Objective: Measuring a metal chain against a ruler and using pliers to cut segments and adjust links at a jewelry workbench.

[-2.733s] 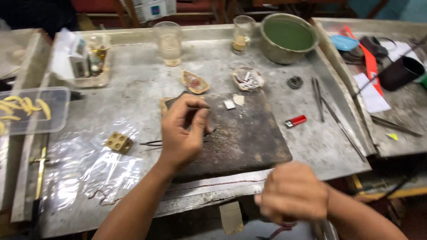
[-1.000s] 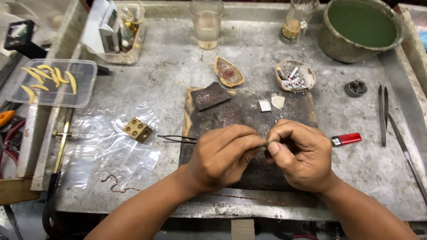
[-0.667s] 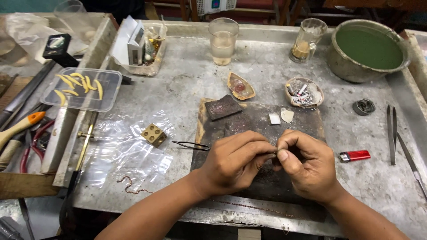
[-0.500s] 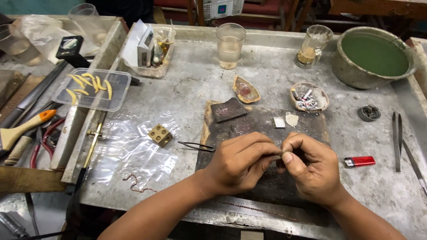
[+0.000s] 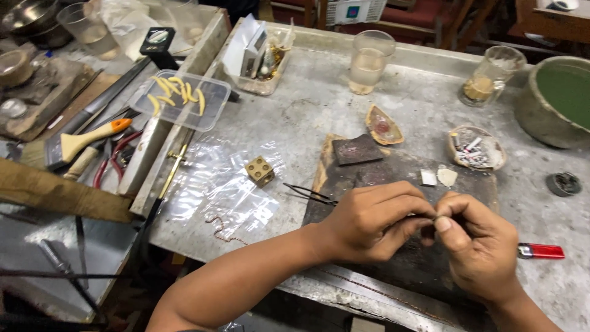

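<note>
Close to the edge of a scuffed, grey metal bench (image 5: 307,117), both hands meet over a charred, dark soldering block (image 5: 393,178). The left hand (image 5: 375,221) and the right hand (image 5: 482,246) each have a closed grip, fingertips pinched together on one tiny piece (image 5: 434,217) held between them, too small to make out. Black tweezers (image 5: 310,193) lie just left of the left hand, beside a small brass cube with round holes (image 5: 260,170) on crinkled clear plastic. A red lighter (image 5: 541,251) lies just right of the right hand. Farther back sit a shell-like dish of scraps (image 5: 476,149), a clear tray of yellow strips (image 5: 181,98), two cloudy glasses, the nearer one (image 5: 369,61) half full, and a rough bowl of green liquid (image 5: 556,101).
</note>
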